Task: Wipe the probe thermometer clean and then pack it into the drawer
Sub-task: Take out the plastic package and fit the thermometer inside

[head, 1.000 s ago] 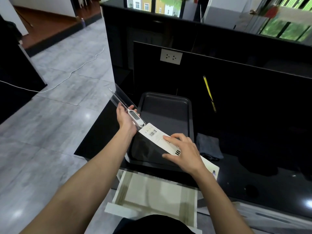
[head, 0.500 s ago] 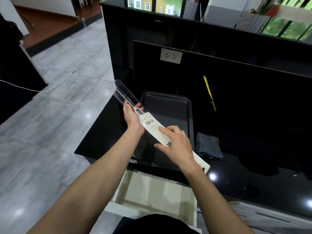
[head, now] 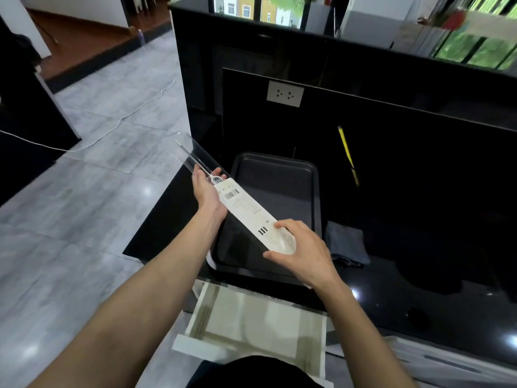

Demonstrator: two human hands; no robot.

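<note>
Two hands are on one long package, held above the dark rectangular baking tray (head: 291, 175). Left hand (head: 205, 189) is curled round the clear plastic sleeve end (head: 195, 156), where the white probe thermometer (head: 216, 179) sits inside, its thin probe running up and away. White cardboard backing card (head: 246, 210) with a barcode covers the rest. Right hand (head: 303, 252) pinches the card's near end. Just right of that hand lies a folded grey cloth (head: 347, 243) on the glossy black counter (head: 433, 303). Below both wrists, the open white drawer (head: 251, 323) shows only a pale liner inside.
</note>
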